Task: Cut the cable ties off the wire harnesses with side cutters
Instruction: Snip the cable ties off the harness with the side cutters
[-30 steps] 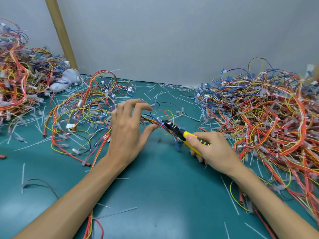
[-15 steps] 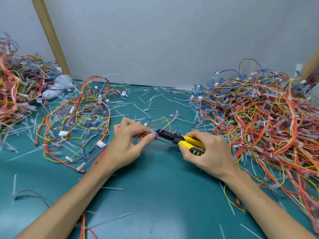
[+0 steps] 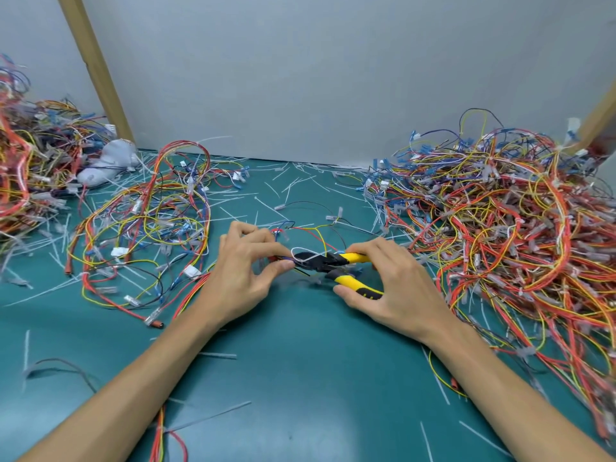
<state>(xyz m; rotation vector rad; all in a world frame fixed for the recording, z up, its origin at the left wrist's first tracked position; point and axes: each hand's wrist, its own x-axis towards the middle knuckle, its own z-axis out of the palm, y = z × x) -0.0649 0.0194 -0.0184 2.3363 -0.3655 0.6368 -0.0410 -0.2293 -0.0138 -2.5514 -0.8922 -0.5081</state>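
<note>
Littering the teal bench (image 3: 300, 378) under a grey wall (image 3: 316, 78), cut ties (image 3: 286, 191) surrounded a left hand (image 3: 240, 278) pinching wires (image 3: 283, 260), right hand (image 3: 400, 288) gripping side cutters (image 3: 333, 261).

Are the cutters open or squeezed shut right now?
Open: the cutters have both yellow handles spread apart in the right hand. Their tips sit at the wires pinched by the left hand.

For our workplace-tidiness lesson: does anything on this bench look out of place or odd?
A crumpled grey cloth lies far left beside the wooden post, among harness wires: the only thing neither wire nor tie. Cut tie offcuts litter the green mat.
</note>
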